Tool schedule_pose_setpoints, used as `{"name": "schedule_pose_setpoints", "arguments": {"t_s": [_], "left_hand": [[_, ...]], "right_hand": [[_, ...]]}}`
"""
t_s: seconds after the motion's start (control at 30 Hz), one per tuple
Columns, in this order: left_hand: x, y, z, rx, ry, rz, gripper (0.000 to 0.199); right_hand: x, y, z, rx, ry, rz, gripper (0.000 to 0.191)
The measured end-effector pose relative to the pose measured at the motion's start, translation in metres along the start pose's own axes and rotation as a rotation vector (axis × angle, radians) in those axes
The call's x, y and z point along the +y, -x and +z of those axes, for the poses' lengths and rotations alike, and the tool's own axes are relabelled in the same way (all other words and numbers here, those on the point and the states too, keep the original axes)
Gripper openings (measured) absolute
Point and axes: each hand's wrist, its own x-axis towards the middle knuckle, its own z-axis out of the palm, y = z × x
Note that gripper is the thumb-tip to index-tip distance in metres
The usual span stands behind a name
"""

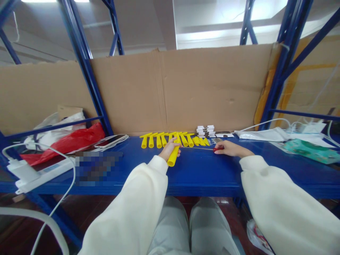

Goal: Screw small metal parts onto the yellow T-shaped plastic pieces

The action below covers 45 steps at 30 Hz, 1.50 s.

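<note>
my left hand point(169, 149) is closed around a smooth, matte yellow tube point(173, 157), its round hollow end tipped down toward me above the blue-painted bench point(202, 173). in my right hand point(228, 148) i pinch the red grip of a slim-shafted tool point(215, 149), the thin straight shaft pointing left toward the tube. behind, a row of yellow t-shaped pieces point(151, 141) with round open ends lies near the creased brown cardboard point(212, 85), beside small pointed yellow pieces point(201, 141) and a stack of white packets point(205, 131).
</note>
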Motion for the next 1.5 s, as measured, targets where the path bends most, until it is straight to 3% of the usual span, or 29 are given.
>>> {"name": "schedule_pose_setpoints", "arguments": {"t_s": [0.27,0.6,1.5], "left_hand": [[0.003,0.003,-0.009,-0.042,-0.051,-0.006,0.066],[-0.001,-0.001,-0.019,-0.135,-0.055,-0.011,0.059],[-0.003,-0.004,-0.018,-0.176,-0.045,-0.016,0.063]], "right_hand": [[-0.01,-0.002,0.004,0.132,-0.138,-0.045,0.056],[-0.011,-0.002,0.007,0.149,-0.102,-0.067,0.056],[-0.01,-0.001,0.006,0.14,-0.09,-0.058,0.053]]}}
